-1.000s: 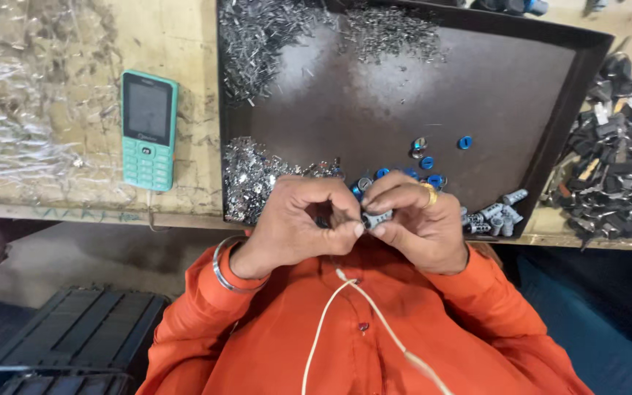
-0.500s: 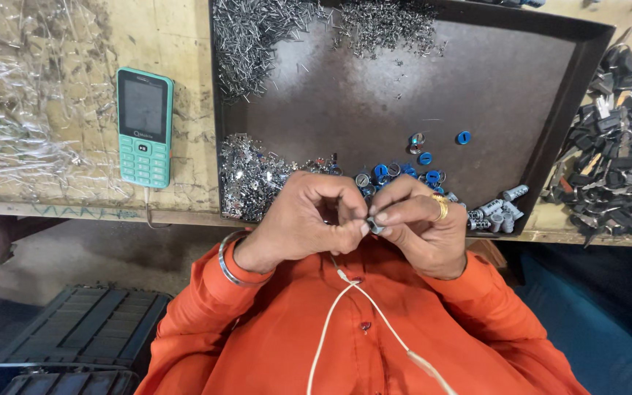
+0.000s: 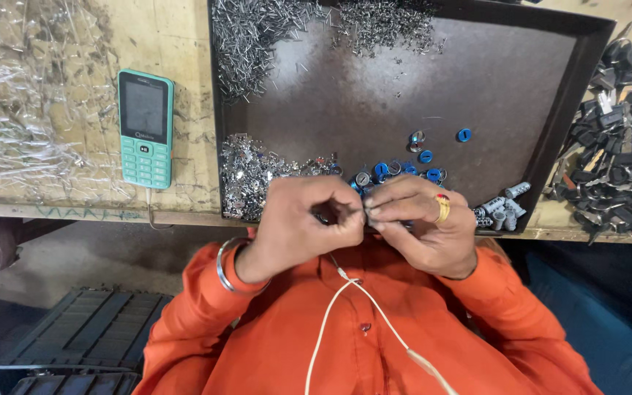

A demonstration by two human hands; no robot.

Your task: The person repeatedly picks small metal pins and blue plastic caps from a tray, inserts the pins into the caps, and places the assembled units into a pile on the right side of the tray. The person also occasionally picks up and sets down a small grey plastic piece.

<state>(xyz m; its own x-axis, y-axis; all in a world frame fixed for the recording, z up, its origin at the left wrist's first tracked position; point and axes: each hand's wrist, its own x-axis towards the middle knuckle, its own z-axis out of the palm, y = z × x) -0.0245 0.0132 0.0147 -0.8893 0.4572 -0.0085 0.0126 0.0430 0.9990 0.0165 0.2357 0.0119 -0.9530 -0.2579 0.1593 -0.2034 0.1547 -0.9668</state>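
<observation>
Both hands meet close over the near rim of the dark rectangular metal tray (image 3: 594,66): the left hand (image 3: 298,227) and the ringed right hand (image 3: 422,230) pinch one small metal part (image 3: 366,213) between fingertips, raised clear of the blue-capped pieces (image 3: 404,170) lying just beyond, perhaps for a better view

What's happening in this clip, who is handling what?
A person in an orange shirt holds both hands together at the near edge of a dark metal tray. The left hand and right hand pinch a small part between their fingertips; it is too hidden to identify. In the tray lie heaps of small silvery metal pieces, blue round caps and grey cylinders. A teal keypad phone lies on the wooden bench.
</observation>
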